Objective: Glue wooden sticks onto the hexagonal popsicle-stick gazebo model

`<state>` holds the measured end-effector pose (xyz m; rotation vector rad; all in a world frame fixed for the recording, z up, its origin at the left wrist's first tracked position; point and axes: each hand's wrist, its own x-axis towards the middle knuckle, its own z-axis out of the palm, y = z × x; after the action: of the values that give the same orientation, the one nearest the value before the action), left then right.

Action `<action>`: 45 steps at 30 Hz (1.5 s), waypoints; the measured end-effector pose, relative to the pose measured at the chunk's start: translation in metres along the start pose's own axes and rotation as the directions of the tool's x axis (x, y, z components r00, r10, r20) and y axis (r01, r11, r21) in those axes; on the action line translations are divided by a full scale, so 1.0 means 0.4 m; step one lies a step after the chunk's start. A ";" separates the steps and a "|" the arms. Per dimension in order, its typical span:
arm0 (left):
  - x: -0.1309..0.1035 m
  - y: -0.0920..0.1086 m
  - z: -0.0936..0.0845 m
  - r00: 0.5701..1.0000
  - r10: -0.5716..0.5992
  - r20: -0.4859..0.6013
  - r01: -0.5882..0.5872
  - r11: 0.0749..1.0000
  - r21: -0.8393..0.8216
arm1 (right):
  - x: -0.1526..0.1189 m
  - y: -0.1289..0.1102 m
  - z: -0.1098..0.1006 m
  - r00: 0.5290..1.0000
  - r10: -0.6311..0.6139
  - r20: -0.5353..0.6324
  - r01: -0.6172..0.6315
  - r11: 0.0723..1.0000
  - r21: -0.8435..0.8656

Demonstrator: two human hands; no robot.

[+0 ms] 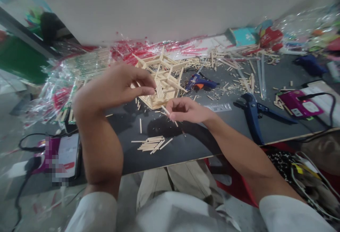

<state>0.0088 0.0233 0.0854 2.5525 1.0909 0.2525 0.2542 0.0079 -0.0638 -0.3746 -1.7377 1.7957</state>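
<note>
A lattice structure of pale wooden sticks point(170, 78) stands near the middle of the dark table. My left hand point(134, 85) is at its left side, thumb and fingers bent toward each other around the structure's near edge; whether they grip a piece is hard to see. Just in front of the structure, my right hand point(183, 110) pinches a short wooden stick point(165, 110) between thumb and fingertips. Nearer the table's front edge lies a small pile of short sticks point(151, 143), and one single stick point(140, 126) lies behind it.
To the right are a blue glue gun point(202, 82), a clear ruler point(219, 107), a blue cutter point(253, 119) and a purple power strip point(301, 104). A phone point(69, 154) lies at the left. Plastic-wrapped stick bundles point(87, 64) and scattered sticks line the back.
</note>
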 end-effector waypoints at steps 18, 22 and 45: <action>0.081 0.037 0.085 0.942 0.325 0.086 -0.273 0.887 -0.372 | 0.016 0.041 0.020 0.987 -0.026 -0.156 0.043 0.993 0.110; 0.088 0.040 0.100 0.941 0.335 0.045 -0.297 0.882 -0.365 | 0.016 0.036 0.016 0.970 0.017 -0.241 0.005 0.996 0.091; 0.085 0.002 0.095 0.991 0.120 -0.057 -0.130 0.969 -0.210 | 0.015 0.015 0.039 0.997 0.013 -0.070 0.013 0.932 0.361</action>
<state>0.0440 0.0380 0.0517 2.4347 0.8673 0.4357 0.2389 -0.0008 -0.0667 -0.2787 -1.3194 2.0260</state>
